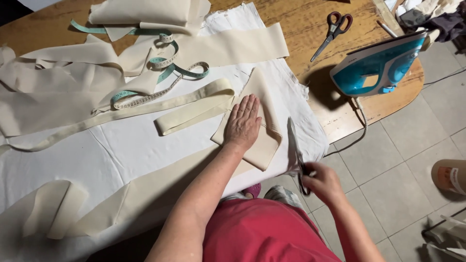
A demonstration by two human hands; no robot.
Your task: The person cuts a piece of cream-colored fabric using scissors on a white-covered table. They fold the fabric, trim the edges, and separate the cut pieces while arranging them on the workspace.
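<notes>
Head view shows a folded cream fabric piece (259, 128) lying on the white cloth (121, 155) that covers the wooden table (310, 29), near its right edge. The left hand (242, 123) lies flat on this piece, fingers stretched out, grasping nothing. The right hand (323, 182) is closed around the handles of large scissors (295, 148), whose blades point up beside the fabric edge. Further left are cream strips (194, 104) and a teal measuring tape (165, 73). A blue iron (376, 65) and red-handled scissors (332, 29) rest on the bare wood.
</notes>
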